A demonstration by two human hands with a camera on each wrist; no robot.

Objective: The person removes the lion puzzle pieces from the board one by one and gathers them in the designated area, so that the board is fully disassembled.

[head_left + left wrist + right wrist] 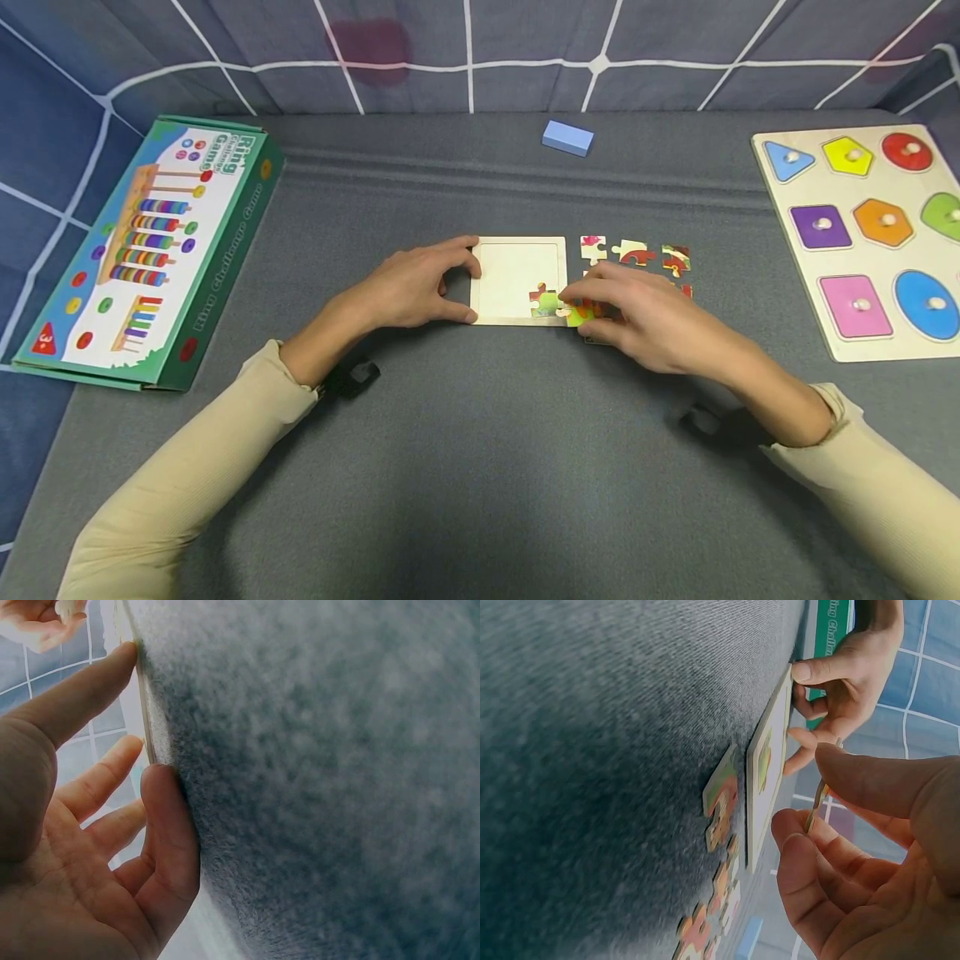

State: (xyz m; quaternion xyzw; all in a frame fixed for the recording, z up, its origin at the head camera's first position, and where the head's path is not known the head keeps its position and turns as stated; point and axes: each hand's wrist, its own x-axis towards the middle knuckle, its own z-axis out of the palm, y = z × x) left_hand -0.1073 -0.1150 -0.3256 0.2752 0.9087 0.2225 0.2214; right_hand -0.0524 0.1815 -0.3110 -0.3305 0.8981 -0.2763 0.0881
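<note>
A square wooden puzzle tray [506, 279] lies flat on the table, with one colourful jigsaw piece [543, 302] in its lower right part. My left hand [408, 285] rests at the tray's left side, thumb and fingers spread apart and fingertips touching its edge. Over the tray's lower right corner, my right hand [648, 312] pinches a green and orange jigsaw piece [819, 796] between thumb and fingers. In the right wrist view that piece is held on edge, above the tray. Loose jigsaw pieces [633, 252] lie right of the tray, some hidden beneath my right hand.
A green Ring Challenge Game box [172, 250] lies at the left. A wooden shape board [840, 242] with knobbed coloured pieces lies at the right. Toward the back is a small blue block [567, 138], before a tiled-pattern cloth wall [420, 87].
</note>
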